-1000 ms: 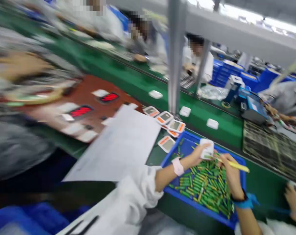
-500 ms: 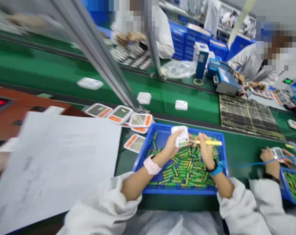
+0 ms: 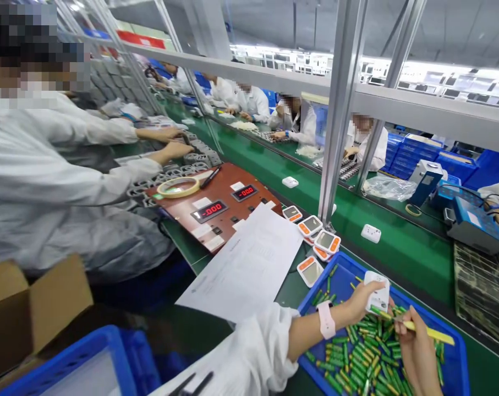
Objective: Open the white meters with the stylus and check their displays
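The near display (image 3: pixel 209 211) reads "-.000", the far display (image 3: pixel 245 192) "-00.0".

Grey metal posts (image 3: pixel 340 115) rise from both long edges of the green bench strip (image 3: pixel 401 245) and meet horizontal beams (image 3: pixel 434 113). Behind them, rows of bright lights (image 3: pixel 422 69) run beneath a grey ceiling (image 3: pixel 459 33).

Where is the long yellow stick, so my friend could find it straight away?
At the lower right, find the shallow blue plastic tray holding many small green-and-gold cylinders. Over it, the person's bare right hand grips the thin yellow stick, one end jutting out to the right. Its yellow shaft and greater length set it apart from the cylinders.
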{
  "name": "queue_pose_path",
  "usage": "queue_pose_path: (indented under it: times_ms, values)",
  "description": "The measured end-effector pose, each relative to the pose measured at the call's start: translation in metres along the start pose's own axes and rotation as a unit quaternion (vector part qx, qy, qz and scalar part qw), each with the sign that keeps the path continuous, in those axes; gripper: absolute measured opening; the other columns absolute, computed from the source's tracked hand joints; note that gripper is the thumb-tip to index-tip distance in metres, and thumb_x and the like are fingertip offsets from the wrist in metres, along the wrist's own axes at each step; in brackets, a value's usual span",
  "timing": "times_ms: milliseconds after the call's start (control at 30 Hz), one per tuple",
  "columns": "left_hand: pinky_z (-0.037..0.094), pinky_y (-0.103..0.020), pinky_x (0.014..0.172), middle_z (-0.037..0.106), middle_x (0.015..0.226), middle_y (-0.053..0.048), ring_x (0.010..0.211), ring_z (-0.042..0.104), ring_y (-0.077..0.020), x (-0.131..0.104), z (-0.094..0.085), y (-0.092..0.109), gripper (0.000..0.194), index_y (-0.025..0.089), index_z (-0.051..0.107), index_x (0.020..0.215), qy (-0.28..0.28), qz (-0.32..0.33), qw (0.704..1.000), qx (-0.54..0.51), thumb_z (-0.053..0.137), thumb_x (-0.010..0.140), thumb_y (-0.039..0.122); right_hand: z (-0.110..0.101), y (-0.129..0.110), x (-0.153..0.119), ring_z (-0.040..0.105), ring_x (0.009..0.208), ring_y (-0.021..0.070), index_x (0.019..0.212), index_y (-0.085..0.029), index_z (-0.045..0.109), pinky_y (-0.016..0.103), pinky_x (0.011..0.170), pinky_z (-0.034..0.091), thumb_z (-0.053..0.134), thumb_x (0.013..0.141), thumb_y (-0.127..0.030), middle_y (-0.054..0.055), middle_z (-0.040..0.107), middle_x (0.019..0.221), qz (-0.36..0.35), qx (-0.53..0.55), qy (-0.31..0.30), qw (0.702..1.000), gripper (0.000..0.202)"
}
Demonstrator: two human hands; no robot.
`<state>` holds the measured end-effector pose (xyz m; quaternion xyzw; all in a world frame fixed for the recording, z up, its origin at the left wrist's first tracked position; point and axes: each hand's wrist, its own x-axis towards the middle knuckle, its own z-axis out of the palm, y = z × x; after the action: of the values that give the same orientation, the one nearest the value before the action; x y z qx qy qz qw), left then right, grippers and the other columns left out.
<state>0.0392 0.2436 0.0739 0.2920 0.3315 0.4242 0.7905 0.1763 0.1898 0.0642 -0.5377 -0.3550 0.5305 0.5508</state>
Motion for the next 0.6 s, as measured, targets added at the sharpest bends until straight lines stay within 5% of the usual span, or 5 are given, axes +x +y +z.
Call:
queue_pose_path:
  times_ms: [167, 300, 433, 533, 600]
  values:
    - [0.045, -0.027, 0.065, 0.061, 0.075, 0.003, 0.063, 0.055, -0.0122, 0.002, -0.007, -0.013, 0.052, 0.018, 0.049, 0.098, 0.052, 0.095, 0.984, 0.139, 0.079, 0.056, 0.024, -0.004, -0.007, -0.001, 0.045, 0.053, 0.0113, 0.059, -0.018, 0.047, 0.023, 0.053, 0.042, 0.066, 0.072, -0.064, -0.003, 0.043, 0.052, -0.015, 0.015, -0.008, 1.0, 0.051]
    - [0.048, -0.03, 0.076, 0.065, 0.099, -0.004, 0.085, 0.061, -0.0171, 0.006, -0.002, 0.005, 0.06, 0.018, 0.046, 0.118, 0.018, 0.182, 0.93, 0.318, 0.072, 0.063, 0.017, -0.02, -0.012, 0.0, 0.04, 0.046, 0.0114, 0.069, -0.018, 0.061, 0.023, 0.046, 0.035, 0.058, 0.078, -0.065, -0.004, 0.041, 0.048, -0.07, -0.223, 0.052, 0.971, 0.049]
    - [0.047, -0.031, 0.085, 0.067, 0.106, -0.008, 0.101, 0.061, -0.0231, 0.038, 0.016, 0.044, 0.036, 0.015, 0.062, 0.104, 0.031, 0.141, 0.852, 0.504, 0.072, 0.073, 0.03, -0.026, -0.007, 0.005, 0.065, 0.081, 0.0244, 0.094, -0.024, 0.071, 0.034, 0.076, 0.053, 0.055, 0.083, -0.045, 0.003, 0.067, 0.086, -0.18, -0.425, -0.096, 0.882, 0.029]
    - [0.048, -0.034, 0.088, 0.068, 0.104, -0.011, 0.102, 0.062, -0.0262, 0.085, 0.023, 0.064, 0.032, 0.012, 0.066, 0.098, 0.042, 0.079, 0.83, 0.55, 0.07, 0.078, 0.037, -0.025, 0.004, 0.011, 0.064, 0.102, 0.0258, 0.104, -0.031, 0.071, 0.039, 0.089, 0.053, 0.04, 0.083, -0.023, 0.004, 0.067, 0.106, -0.215, -0.492, -0.211, 0.816, 0.039]
    - [0.048, -0.04, 0.092, 0.065, 0.113, -0.013, 0.107, 0.06, -0.0269, 0.115, 0.024, 0.069, 0.039, 0.01, 0.062, 0.109, 0.066, 0.051, 0.821, 0.565, 0.07, 0.08, 0.034, -0.026, 0.01, 0.013, 0.065, 0.102, 0.0234, 0.101, -0.033, 0.072, 0.037, 0.087, 0.055, 0.033, 0.079, -0.015, 0.003, 0.066, 0.105, -0.215, -0.521, -0.232, 0.793, 0.048]
